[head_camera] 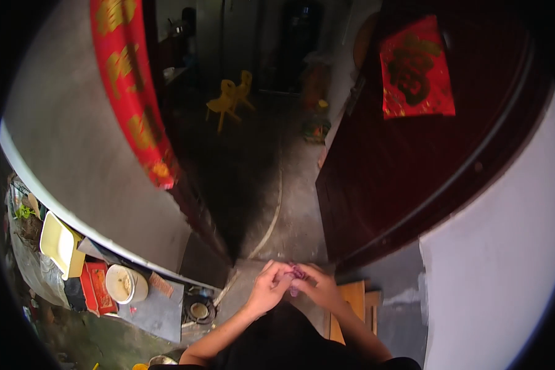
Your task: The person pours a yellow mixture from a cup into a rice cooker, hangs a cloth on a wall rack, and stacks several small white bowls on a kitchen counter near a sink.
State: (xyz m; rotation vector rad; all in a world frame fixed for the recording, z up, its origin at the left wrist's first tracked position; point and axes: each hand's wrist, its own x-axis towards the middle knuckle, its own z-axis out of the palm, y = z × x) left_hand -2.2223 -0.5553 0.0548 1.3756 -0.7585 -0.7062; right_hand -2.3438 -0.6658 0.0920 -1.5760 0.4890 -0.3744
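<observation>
In front of my body, just before a doorway, both hands are raised and close together. My left hand pinches a small purple item between thumb and fingers. My right hand has its fingers on the same item from the other side. Part of it hangs below the fingertips, and the hands cover much of the rest. I cannot tell what it is or its material.
A dark red door stands open on the right; yellow chairs are inside. A thin hose or line crosses the floor. A wooden bench is by my right arm; left, a ledge bears a white bucket.
</observation>
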